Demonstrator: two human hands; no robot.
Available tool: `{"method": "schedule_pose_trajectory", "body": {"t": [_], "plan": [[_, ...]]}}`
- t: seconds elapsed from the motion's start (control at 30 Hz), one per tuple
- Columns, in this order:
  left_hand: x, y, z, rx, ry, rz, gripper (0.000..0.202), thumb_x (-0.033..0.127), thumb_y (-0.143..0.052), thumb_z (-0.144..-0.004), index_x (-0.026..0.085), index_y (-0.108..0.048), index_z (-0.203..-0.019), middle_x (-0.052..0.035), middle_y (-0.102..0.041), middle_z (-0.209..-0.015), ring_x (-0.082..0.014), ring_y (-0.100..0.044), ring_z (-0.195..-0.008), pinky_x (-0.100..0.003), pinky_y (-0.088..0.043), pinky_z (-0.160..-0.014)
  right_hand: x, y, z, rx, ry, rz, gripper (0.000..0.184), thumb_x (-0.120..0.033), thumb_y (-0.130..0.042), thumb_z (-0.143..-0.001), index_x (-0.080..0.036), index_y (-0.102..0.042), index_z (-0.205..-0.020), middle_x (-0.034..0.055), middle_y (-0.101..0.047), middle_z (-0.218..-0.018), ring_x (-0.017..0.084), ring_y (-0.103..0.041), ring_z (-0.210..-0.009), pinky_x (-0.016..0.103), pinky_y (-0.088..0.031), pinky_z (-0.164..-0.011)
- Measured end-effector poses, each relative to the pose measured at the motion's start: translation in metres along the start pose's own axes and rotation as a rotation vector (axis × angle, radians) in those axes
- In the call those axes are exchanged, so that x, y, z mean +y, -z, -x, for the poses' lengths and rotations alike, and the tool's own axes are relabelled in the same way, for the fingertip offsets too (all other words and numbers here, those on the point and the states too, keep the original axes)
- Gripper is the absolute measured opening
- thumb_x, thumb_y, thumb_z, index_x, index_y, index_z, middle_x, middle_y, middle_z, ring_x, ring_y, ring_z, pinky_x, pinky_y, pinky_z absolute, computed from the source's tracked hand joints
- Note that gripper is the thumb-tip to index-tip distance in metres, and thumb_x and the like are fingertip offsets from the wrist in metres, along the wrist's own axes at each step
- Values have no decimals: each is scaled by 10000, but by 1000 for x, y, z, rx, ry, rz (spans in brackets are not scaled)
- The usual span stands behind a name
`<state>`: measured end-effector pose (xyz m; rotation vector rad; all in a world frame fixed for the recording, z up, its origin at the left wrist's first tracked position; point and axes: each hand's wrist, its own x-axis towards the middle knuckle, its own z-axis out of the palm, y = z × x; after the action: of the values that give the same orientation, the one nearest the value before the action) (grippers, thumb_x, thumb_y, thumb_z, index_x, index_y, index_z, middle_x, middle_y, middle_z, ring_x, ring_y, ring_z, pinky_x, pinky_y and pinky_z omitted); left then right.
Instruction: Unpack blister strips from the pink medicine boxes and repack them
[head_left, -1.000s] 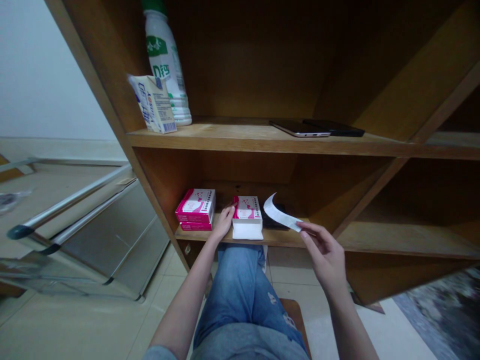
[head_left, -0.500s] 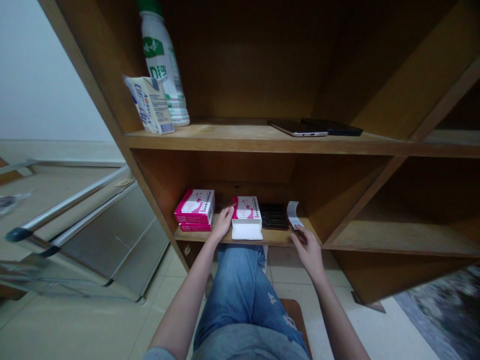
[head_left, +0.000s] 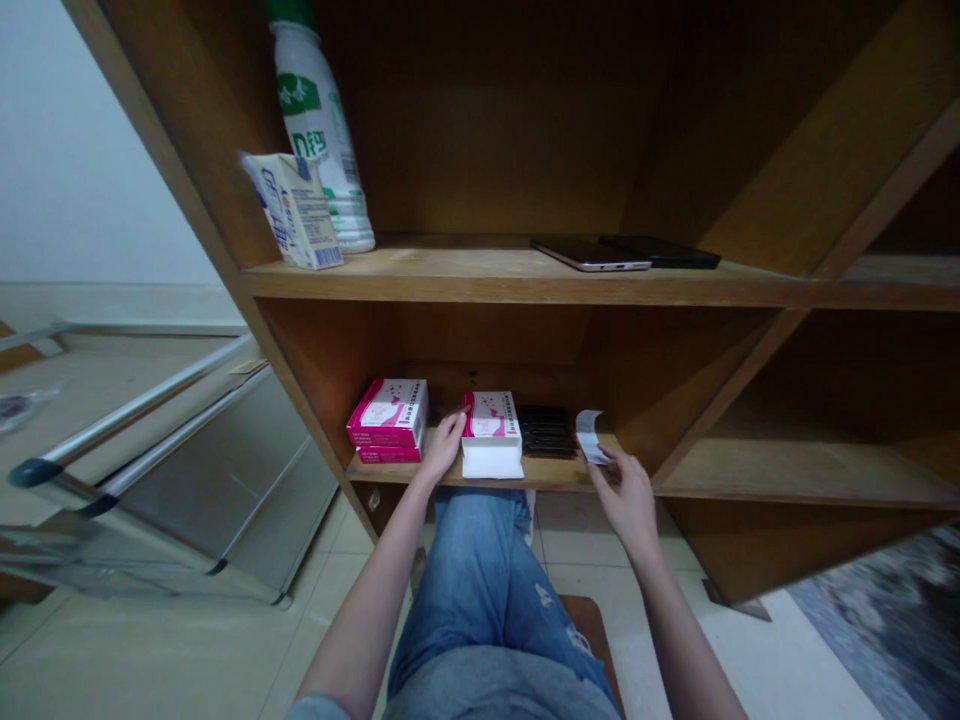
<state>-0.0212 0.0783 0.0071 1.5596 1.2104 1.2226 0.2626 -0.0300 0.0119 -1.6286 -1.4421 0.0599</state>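
A pink-and-white cardboard box (head_left: 491, 415) lies on the lower shelf, its white end flap (head_left: 492, 467) hanging open toward me. My left hand (head_left: 446, 447) is at the box's left side, fingertips pressed on its edge. On the right, my right hand (head_left: 628, 495) pinches the lower end of a small curved white paper slip (head_left: 589, 436) between thumb and fingers. Between box and slip lie several flat black packets (head_left: 547, 432) in a row. Two more pink-and-white boxes (head_left: 388, 412) are stacked to the left of my left hand.
The upper shelf (head_left: 450, 288) bears a white bottle with a green cap (head_left: 330, 150), a drink carton (head_left: 294, 212), a phone (head_left: 592, 256) and a flat black item (head_left: 679, 254). A metal-framed folding piece (head_left: 150, 440) stands left. My knees are under the lower shelf.
The right hand has shifted slightly right, its fingers now on the paper slip, whose lower end has moved and bent. The left hand stays at the box.
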Motion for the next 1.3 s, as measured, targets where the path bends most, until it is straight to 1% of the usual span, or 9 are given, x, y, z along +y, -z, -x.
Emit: {"method": "schedule_pose_trajectory", "body": {"t": [0.23,0.43,0.57,0.7,0.8,0.9,1.0,1.13,1.3], "plan": [[6,0,0,68,-86,-15,412,434,-425,-888,166,-612,-1138,-104,-601,-1235,-208,-507,-1196,-372,-325,-1057,-34,9,-5,16,71,-95,310,-430,-508,-822,-168,-607,-955,99,-629,-934,241,-563,-863,418,-438,-817],[50,0,60,196,-288,-76,337,372,-435,-893,217,-613,-1134,-67,-542,-1315,-193,-463,-1245,-378,-317,-1078,-87,-11,-4,-168,165,-266,163,-297,-517,-827,-192,-600,-920,67,-617,-933,220,-554,-922,372,-445,-820],[78,23,87,330,-392,-299,241,348,-478,-870,247,-649,-1005,-50,-624,-1169,-202,-547,-1123,-389,-393,-1011,-128,-34,-5,-320,246,-387,170,-243,-522,-819,-207,-600,-966,61,-620,-983,211,-556,-971,364,-445,-853],[81,65,69,596,-409,-494,240,334,-478,-862,214,-627,-1007,-65,-627,-1116,-207,-540,-1108,-399,-366,-1025,-159,-61,-11,-462,314,-418,268,-278,-528,-839,-188,-588,-1084,92,-617,-1091,217,-546,-1061,385,-420,-935],[70,92,51,608,-326,-620,321,347,-467,-856,214,-578,-1126,-91,-554,-1245,-226,-483,-1189,-415,-334,-1048,-175,-82,-17,-550,325,-414,435,-346,-531,-848,-177,-509,-1248,126,-564,-1238,235,-502,-1170,417,-382,-1003],[58,106,39,575,-246,-654,433,370,-466,-848,198,-502,-1243,-123,-491,-1323,-258,-390,-1287,-450,-288,-1079,-187,-100,-22,-619,317,-410,555,-384,-526,-852,-151,-422,-1345,149,-492,-1344,245,-447,-1252,424,-343,-1051],[49,110,35,553,-158,-626,476,376,-483,-832,168,-488,-1260,-149,-488,-1329,-280,-393,-1290,-457,-296,-1077,-196,-115,-24,-667,296,-428,597,-412,-511,-859,-137,-388,-1374,143,-444,-1394,241,-407,-1296,410,-315,-1081],[48,107,34,564,-61,-562,479,352,-543,-790,189,-497,-1238,-128,-555,-1255,-279,-514,-1170,-449,-379,-1011,-205,-127,-24,-697,221,-476,587,-443,-521,-850,-175,-419,-1362,107,-461,-1386,246,-428,-1284,414,-339,-1068],[60,88,40,623,-138,-589,328,323,-538,-792,205,-573,-1096,-107,-587,-1184,-272,-500,-1179,-445,-366,-1016,-206,-127,-21,-627,151,-528,522,-443,-528,-843,-200,-498,-1305,77,-509,-1347,245,-472,-1248,413,-361,-1053]]}}
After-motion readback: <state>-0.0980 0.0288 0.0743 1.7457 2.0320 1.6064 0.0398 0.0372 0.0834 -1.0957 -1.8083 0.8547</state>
